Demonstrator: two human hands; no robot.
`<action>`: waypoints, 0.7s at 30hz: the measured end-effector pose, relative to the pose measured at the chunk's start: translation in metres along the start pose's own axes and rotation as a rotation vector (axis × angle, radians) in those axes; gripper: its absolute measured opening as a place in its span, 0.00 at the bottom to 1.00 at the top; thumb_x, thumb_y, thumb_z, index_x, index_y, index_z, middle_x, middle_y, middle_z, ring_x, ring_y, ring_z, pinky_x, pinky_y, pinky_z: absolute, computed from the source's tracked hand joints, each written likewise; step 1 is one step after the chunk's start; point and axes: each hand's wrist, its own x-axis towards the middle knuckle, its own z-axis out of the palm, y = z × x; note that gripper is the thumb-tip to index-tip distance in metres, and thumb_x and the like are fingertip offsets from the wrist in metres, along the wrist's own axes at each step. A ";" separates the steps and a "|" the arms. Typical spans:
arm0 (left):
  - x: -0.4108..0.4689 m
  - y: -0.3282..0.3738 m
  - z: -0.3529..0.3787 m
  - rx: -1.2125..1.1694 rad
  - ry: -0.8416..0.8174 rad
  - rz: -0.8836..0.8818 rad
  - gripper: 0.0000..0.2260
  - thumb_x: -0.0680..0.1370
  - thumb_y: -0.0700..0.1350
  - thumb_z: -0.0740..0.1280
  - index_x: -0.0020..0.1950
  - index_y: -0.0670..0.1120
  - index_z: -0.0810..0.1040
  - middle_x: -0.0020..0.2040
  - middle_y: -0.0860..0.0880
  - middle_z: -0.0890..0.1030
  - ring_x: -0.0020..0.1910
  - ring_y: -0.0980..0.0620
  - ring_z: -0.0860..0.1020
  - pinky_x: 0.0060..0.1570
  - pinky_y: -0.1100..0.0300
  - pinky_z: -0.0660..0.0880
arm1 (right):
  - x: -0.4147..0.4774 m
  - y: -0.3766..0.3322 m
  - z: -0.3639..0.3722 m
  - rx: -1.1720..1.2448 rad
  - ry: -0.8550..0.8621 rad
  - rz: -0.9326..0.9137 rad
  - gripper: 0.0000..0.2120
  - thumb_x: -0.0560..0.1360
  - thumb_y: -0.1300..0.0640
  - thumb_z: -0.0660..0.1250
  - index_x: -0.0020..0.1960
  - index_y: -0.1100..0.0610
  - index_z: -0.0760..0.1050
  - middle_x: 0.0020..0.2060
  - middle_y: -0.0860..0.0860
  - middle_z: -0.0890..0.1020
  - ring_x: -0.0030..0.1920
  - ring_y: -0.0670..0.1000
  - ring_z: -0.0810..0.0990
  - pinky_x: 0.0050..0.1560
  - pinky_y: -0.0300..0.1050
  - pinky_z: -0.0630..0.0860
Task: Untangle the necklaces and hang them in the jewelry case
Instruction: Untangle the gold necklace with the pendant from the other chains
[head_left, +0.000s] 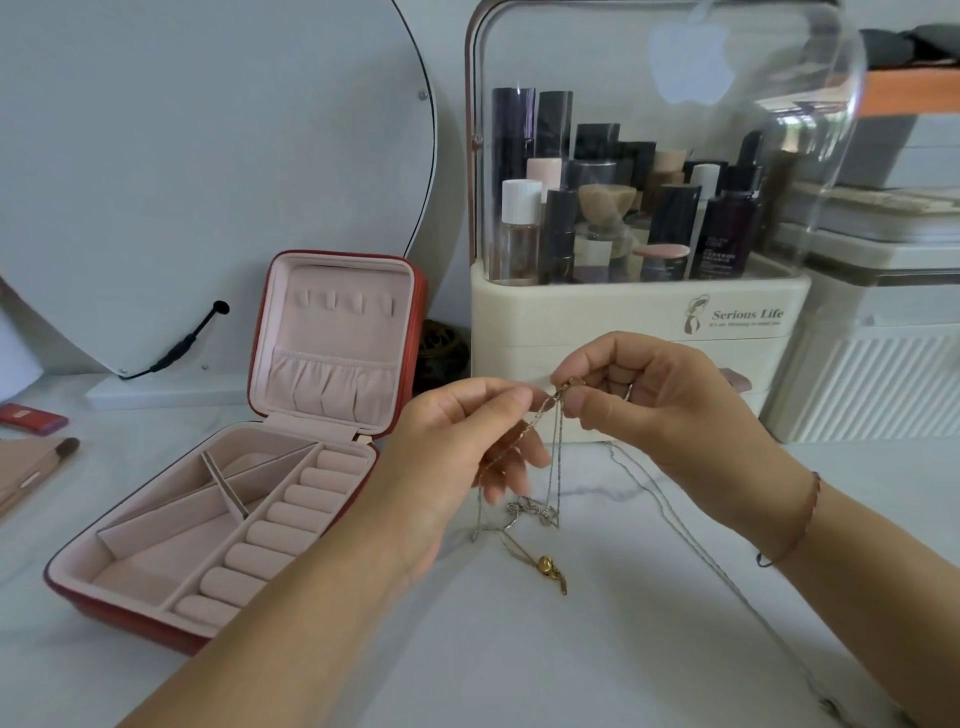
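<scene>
My left hand and my right hand are raised above the marble counter, each pinching the tangled necklaces near the top. Gold and silver chains hang down between the hands. A knot of silver links and a gold pendant rest on the counter below. A loose silver chain trails to the right under my right forearm. The red jewelry case stands open at the left, with a pink lining, a row of hooks in its upright lid and ring rolls in the base.
A cream cosmetics organizer with a clear cover and several bottles stands right behind my hands. A round mirror leans at the back left. Makeup brushes and a red item lie at the far left. A white box stands at the right.
</scene>
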 end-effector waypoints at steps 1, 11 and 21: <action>-0.001 0.000 0.000 0.004 -0.015 0.009 0.08 0.78 0.42 0.64 0.48 0.41 0.81 0.33 0.45 0.82 0.28 0.50 0.77 0.26 0.64 0.71 | 0.000 0.000 0.000 0.006 -0.004 0.004 0.05 0.72 0.68 0.69 0.45 0.60 0.79 0.34 0.49 0.81 0.36 0.44 0.78 0.41 0.34 0.75; 0.000 -0.004 0.001 0.251 0.077 0.223 0.03 0.71 0.44 0.73 0.42 0.52 0.84 0.40 0.53 0.85 0.43 0.55 0.82 0.47 0.66 0.76 | 0.000 -0.001 0.000 0.045 -0.043 0.041 0.03 0.71 0.66 0.69 0.45 0.61 0.80 0.34 0.53 0.82 0.34 0.47 0.77 0.39 0.35 0.75; 0.000 -0.004 -0.001 0.700 0.157 0.651 0.03 0.73 0.47 0.71 0.42 0.48 0.80 0.38 0.56 0.78 0.41 0.57 0.77 0.43 0.68 0.72 | 0.001 -0.001 -0.002 0.166 -0.075 0.108 0.09 0.67 0.60 0.68 0.45 0.63 0.79 0.31 0.52 0.81 0.32 0.47 0.77 0.37 0.35 0.74</action>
